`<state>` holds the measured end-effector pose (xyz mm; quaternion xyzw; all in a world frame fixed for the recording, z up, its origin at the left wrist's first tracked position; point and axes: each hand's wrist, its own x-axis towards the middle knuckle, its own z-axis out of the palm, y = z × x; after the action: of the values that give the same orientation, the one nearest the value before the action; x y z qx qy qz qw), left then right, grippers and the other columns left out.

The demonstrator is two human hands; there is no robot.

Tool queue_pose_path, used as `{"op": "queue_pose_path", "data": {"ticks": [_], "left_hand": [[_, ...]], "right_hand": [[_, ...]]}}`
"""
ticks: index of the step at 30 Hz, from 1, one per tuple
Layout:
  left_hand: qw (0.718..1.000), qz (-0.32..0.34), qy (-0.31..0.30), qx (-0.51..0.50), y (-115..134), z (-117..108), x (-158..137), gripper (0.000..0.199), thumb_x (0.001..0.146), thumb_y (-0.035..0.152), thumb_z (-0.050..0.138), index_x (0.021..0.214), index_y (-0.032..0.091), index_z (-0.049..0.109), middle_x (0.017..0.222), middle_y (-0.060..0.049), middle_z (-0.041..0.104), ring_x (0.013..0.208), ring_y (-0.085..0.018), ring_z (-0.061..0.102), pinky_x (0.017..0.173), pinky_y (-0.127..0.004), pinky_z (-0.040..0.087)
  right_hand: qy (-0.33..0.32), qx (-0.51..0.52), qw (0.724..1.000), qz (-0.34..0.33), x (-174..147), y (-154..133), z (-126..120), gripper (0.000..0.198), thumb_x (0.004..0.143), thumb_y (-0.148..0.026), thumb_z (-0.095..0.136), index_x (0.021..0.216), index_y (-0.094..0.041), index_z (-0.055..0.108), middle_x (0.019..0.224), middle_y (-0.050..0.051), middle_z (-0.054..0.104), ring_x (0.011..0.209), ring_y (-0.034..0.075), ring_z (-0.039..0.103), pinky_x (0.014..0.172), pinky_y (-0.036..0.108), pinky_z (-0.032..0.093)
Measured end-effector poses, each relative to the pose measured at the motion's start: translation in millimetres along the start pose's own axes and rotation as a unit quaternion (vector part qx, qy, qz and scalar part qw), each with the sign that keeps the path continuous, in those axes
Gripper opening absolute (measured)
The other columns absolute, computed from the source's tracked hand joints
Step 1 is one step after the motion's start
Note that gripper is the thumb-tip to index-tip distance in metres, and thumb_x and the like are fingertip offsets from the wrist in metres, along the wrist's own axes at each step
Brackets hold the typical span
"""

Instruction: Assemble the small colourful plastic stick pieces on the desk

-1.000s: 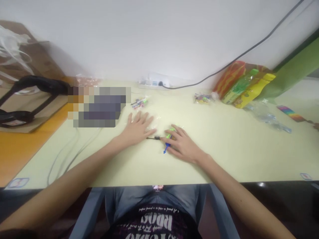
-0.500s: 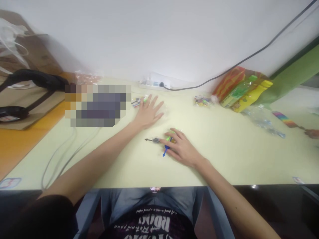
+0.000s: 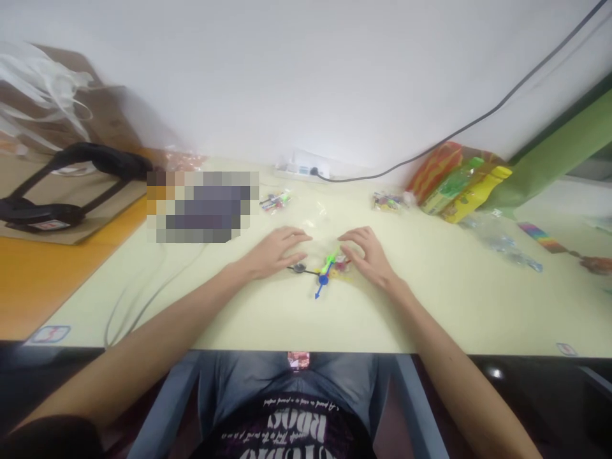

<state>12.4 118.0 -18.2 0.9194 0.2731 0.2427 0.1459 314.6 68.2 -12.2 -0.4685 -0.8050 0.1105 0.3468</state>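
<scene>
Several small plastic pieces with arrow-like tips lie together on the pale table between my hands. Among them are a blue piece [image 3: 323, 280], a bright green piece [image 3: 329, 262] and a black piece with a round disc [image 3: 299, 268]; red and yellow bits show beside them. Left of the cluster, my left hand [image 3: 280, 252] has its fingers apart and slightly curved, close to the black piece. My right hand [image 3: 369, 255] curves over the cluster's right side with thumb and fingers apart. Neither hand holds anything that I can see.
Behind lie two small bags of similar pieces, a left bag [image 3: 277, 201] and a right bag [image 3: 389, 201]. Clear wrapping [image 3: 318, 213] lies ahead. A power strip [image 3: 299, 167] stands by the wall; bottles, such as a yellow bottle [image 3: 480, 194], lie right. A black headset-like frame [image 3: 95, 159] is left.
My left hand has drawn back from the clear wrapping and left bag towards the cluster. My right hand has lifted off the pieces and shifted slightly right, uncovering them.
</scene>
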Motion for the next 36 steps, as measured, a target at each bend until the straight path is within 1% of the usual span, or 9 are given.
{"op": "queue_pose_path", "data": {"ticks": [3, 7, 12, 16, 19, 25, 27, 31, 36], "left_hand": [[1.0, -0.01, -0.008, -0.011, -2, -1, 2, 0.039, 0.107, 0.048, 0.051, 0.132, 0.024, 0.07, 0.129, -0.01, 0.071, 0.122, -0.028, 0.063, 0.11, -0.046, 0.048], [0.995, -0.068, 0.062, -0.03, -10, -6, 4, 0.037, 0.108, 0.045, 0.048, 0.123, 0.022, 0.073, 0.125, -0.01, 0.073, 0.121, -0.027, 0.065, 0.11, -0.046, 0.048], [0.98, -0.14, 0.126, -0.062, -20, -11, 3, 0.035, 0.106, 0.046, 0.051, 0.115, 0.022, 0.075, 0.119, -0.008, 0.076, 0.114, -0.025, 0.069, 0.107, -0.041, 0.05], [0.989, -0.102, 0.055, -0.091, -11, -8, 3, 0.036, 0.106, 0.048, 0.052, 0.12, 0.023, 0.074, 0.121, -0.007, 0.075, 0.113, -0.023, 0.07, 0.104, -0.038, 0.051], [0.993, -0.068, -0.009, -0.093, 0, -5, 4, 0.037, 0.103, 0.05, 0.058, 0.125, 0.025, 0.074, 0.12, -0.007, 0.075, 0.112, -0.024, 0.069, 0.103, -0.038, 0.052], [0.989, -0.017, -0.071, -0.131, 9, -9, 2, 0.048, 0.083, 0.054, 0.084, 0.123, 0.029, 0.076, 0.118, -0.007, 0.075, 0.109, -0.025, 0.069, 0.098, -0.039, 0.053], [0.987, -0.002, -0.09, -0.132, 10, -10, 1, 0.042, 0.083, 0.05, 0.085, 0.118, 0.029, 0.078, 0.116, -0.007, 0.075, 0.107, -0.024, 0.069, 0.098, -0.038, 0.053], [0.985, -0.03, -0.093, -0.141, 6, -9, -2, 0.02, 0.089, 0.038, 0.078, 0.105, 0.026, 0.081, 0.102, -0.006, 0.076, 0.091, -0.019, 0.071, 0.085, -0.032, 0.056], [0.983, -0.08, -0.015, -0.163, -4, -7, -5, 0.024, 0.087, 0.041, 0.079, 0.102, 0.023, 0.08, 0.092, -0.005, 0.075, 0.077, -0.016, 0.068, 0.07, -0.029, 0.055]], "right_hand": [[-0.033, 0.02, 0.997, 0.068, 26, 17, 0, 0.038, 0.103, -0.051, 0.054, 0.095, -0.021, 0.076, 0.099, 0.009, 0.077, 0.092, 0.026, 0.064, 0.089, 0.042, 0.049], [-0.07, 0.096, 0.984, 0.13, 35, 35, 8, 0.036, 0.101, -0.047, 0.055, 0.103, -0.019, 0.078, 0.105, 0.009, 0.078, 0.096, 0.025, 0.067, 0.089, 0.038, 0.05], [-0.118, 0.182, 0.966, 0.14, 17, 43, 0, 0.034, 0.1, -0.04, 0.056, 0.116, -0.02, 0.078, 0.109, 0.008, 0.078, 0.103, 0.025, 0.069, 0.093, 0.038, 0.052], [-0.131, 0.194, 0.967, 0.104, 9, 38, -12, 0.035, 0.1, -0.043, 0.061, 0.122, -0.023, 0.078, 0.121, 0.01, 0.073, 0.111, 0.026, 0.068, 0.1, 0.042, 0.053], [-0.129, 0.149, 0.979, 0.053, 8, 22, -14, 0.04, 0.095, -0.051, 0.071, 0.128, -0.029, 0.076, 0.137, 0.01, 0.065, 0.129, 0.03, 0.061, 0.115, 0.049, 0.045], [-0.12, 0.04, 0.988, -0.09, -5, -26, 9, 0.069, 0.085, -0.066, 0.078, 0.143, -0.029, 0.066, 0.146, 0.013, 0.06, 0.141, 0.034, 0.049, 0.12, 0.057, 0.037], [-0.135, 0.01, 0.983, -0.127, -11, -35, 17, 0.063, 0.088, -0.063, 0.076, 0.139, -0.027, 0.067, 0.144, 0.013, 0.062, 0.141, 0.034, 0.05, 0.119, 0.057, 0.038], [-0.134, 0.0, 0.982, -0.133, -17, -34, 22, 0.028, 0.099, -0.047, 0.067, 0.108, -0.022, 0.077, 0.129, 0.012, 0.07, 0.125, 0.029, 0.061, 0.11, 0.051, 0.045], [-0.131, -0.007, 0.988, -0.08, -20, -19, 11, 0.018, 0.099, -0.037, 0.065, 0.096, -0.023, 0.076, 0.119, 0.011, 0.074, 0.114, 0.028, 0.065, 0.106, 0.05, 0.045]]}}
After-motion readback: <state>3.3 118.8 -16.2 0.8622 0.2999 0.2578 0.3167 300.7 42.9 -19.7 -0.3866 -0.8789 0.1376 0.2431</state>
